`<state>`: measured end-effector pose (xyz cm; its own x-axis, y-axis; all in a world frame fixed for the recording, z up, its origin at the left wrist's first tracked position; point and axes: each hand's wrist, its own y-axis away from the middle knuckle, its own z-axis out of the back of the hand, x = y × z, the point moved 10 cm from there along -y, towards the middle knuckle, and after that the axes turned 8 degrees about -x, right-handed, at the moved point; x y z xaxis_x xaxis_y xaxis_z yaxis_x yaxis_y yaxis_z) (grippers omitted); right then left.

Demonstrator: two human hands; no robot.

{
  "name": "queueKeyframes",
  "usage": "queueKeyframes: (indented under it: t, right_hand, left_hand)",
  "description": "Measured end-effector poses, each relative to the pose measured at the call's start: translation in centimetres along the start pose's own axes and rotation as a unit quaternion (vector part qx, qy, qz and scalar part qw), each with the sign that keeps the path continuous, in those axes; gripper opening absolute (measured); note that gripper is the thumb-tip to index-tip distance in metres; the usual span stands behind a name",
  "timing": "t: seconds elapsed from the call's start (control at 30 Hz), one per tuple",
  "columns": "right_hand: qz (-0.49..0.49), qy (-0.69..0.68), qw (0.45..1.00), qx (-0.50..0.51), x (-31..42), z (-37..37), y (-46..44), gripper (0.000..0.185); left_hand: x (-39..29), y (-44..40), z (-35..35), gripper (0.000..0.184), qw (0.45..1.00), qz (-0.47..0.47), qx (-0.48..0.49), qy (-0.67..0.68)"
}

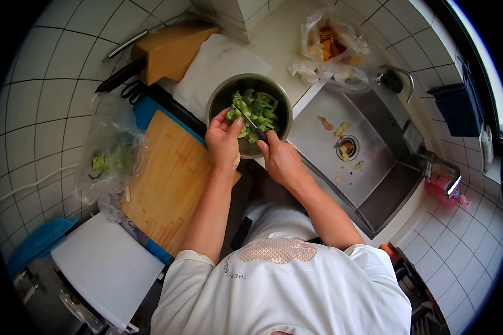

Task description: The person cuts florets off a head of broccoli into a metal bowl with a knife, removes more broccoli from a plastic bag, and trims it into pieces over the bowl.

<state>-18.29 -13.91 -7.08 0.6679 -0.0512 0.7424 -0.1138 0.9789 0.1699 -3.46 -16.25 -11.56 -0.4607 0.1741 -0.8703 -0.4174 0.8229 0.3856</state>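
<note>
My left hand [223, 138] grips a piece of broccoli [240, 105] over a round metal bowl [288, 106]. In my right hand [282, 159] is a small knife [260, 134] with a black handle. Its blade points up and left, against or close to the held broccoli; exact contact is hard to make out. Cut broccoli florets [266, 104] lie inside the bowl beneath both hands. To the left of the bowl is a wooden cutting board [167, 178], partly covered by my left forearm.
A steel sink [369, 178] with food scraps around its drain is on the right, with a faucet [441, 170]. A knife block [176, 50] stands at the back left. Plastic bags hold broccoli [109, 162] on the left and orange-brown pieces [331, 42] at the back.
</note>
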Motion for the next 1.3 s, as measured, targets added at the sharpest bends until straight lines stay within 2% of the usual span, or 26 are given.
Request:
queueKeyframes:
  t: [0.2, 0.27, 0.4, 0.47, 0.5, 0.57, 0.6, 0.77, 1.0, 1.07, 1.17, 1.3]
  right_hand:
    - [-0.056, -0.115, 0.992, 0.007, -0.7, -0.2, -0.4, 0.027]
    - [-0.102, -0.178, 0.978, 0.047, -1.5, -1.1, -0.3, 0.027]
    - [-0.072, -0.13, 0.989, 0.01, -0.6, -0.2, 0.0, 0.026]
    - [-0.033, -0.017, 0.999, -0.017, -0.1, 0.3, 0.1, 0.025]
    - [-0.032, -0.017, 0.999, -0.017, 0.0, 0.3, 0.2, 0.025]
    - [0.002, 0.038, 0.999, -0.028, 0.6, 0.7, 0.3, 0.023]
    - [0.002, 0.038, 0.999, -0.028, 0.6, 0.7, 0.3, 0.023]
    - [0.006, 0.076, 0.995, -0.061, 0.7, 1.0, 0.0, 0.023]
    - [-0.016, 0.06, 0.997, -0.05, -0.7, 1.5, -0.5, 0.023]
    - [-0.023, -0.002, 0.999, -0.036, -1.5, 1.5, -0.4, 0.024]
    - [-0.024, -0.069, 0.997, -0.028, -1.3, 2.9, -0.1, 0.023]
    - [0.007, -0.092, 0.995, -0.036, -0.6, 4.2, 0.5, 0.023]
  left_hand:
    - [0.0, 0.3, 0.0, 0.029, 1.0, 0.005, 0.001, 0.018]
    - [0.5, 0.4, -0.2, 0.03, 0.997, 0.033, 0.022, 0.063]
    - [0.5, 0.6, -0.7, 0.031, 0.994, 0.047, 0.037, 0.092]
    - [-0.2, 0.9, -1.5, 0.032, 0.996, 0.021, 0.051, 0.064]
    - [-0.2, 0.8, -1.5, 0.032, 0.997, 0.02, 0.05, 0.063]
    - [-0.1, 0.3, -0.5, 0.033, 0.999, 0.009, -0.008, 0.033]
    - [-0.1, 0.4, -0.7, 0.033, 0.999, 0.009, -0.008, 0.033]
    - [-1.0, 0.6, -0.6, 0.033, 0.994, -0.087, -0.007, -0.06]
    - [-0.8, 0.6, -0.2, 0.033, 0.998, -0.029, -0.026, -0.054]
    - [-0.3, 0.3, -0.5, 0.029, 0.998, -0.008, 0.011, -0.069]
    - [-1.1, 0.4, -0.8, 0.024, 0.996, -0.021, 0.027, -0.078]
    - [-1.4, 0.1, -0.4, 0.024, 0.992, -0.035, 0.022, -0.118]
